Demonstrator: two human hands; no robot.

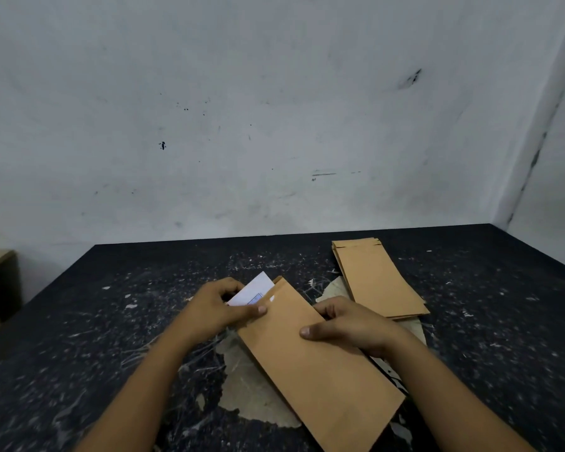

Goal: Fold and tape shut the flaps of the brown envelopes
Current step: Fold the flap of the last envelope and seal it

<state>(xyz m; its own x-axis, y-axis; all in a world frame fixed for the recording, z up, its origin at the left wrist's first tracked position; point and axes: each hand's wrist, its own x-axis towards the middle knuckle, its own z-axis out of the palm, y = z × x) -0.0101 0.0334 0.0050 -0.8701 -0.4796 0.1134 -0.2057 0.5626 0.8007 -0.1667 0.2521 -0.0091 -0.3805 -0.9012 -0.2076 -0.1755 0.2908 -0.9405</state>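
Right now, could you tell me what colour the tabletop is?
Black tabletop, flecked with white scuffs; head view.

Dim, soft light; wide-angle edge warp

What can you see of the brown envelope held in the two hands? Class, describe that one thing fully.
The brown envelope is long, plain kraft-looking paper, lying slantwise over the dark table, its open end away from the person. A white sheet sticks out of that end. The left hand pinches the sheet at the mouth; the right hand grips the envelope's right edge, thumb on top. Its flap is not folded or taped.
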